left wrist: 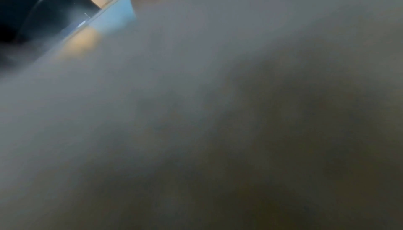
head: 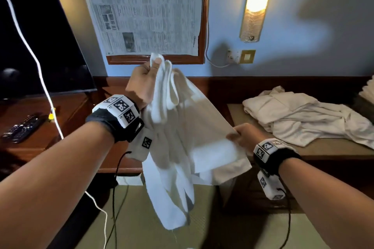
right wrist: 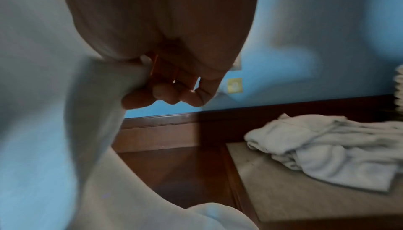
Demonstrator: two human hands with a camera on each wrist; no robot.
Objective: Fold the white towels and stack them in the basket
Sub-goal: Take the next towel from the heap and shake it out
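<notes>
Two hands hold one white towel (head: 182,127) in the air at the centre of the head view. Left hand (head: 141,83), raised toward 12 o'clock, has its fingers curled and its thumb pressed over a bunched top edge; right hand (head: 244,134), at 3 o'clock of the towel, pinches a side edge between thumb and fingers. From these two holds the cloth hangs in loose folds toward 6 o'clock, above a green floor mat (head: 141,218). At 3 o'clock, well apart from the held towel, a heap of white towels (head: 303,119) lies unfolded on a low padded bench (head: 334,151). At 9 o'clock stand a dark TV (head: 40,36) and a wooden desk (head: 26,143) bearing a remote (head: 22,129); a white cable (head: 42,79) crosses in front of both. At 12 o'clock a newspaper (head: 145,8) covers a framed panel, with a lit wall lamp (head: 257,2) at 1 o'clock and a socket (head: 234,55) below it.

Left wrist view: blurred towel (left wrist: 218,113) lies against the lens and blocks nearly everything; only the TV (left wrist: 32,9) edge shows at 10 o'clock. Fingers cannot be made out here.

Right wrist view: right hand (right wrist: 165,71) at 12 o'clock, fingers (right wrist: 139,99) curled around a gathered towel (right wrist: 54,113) edge, which fills the 9 o'clock side. Heap (right wrist: 327,149) and bench (right wrist: 283,199) lie at 4 o'clock, against the blue wall (right wrist: 327,27) with wood skirting.
</notes>
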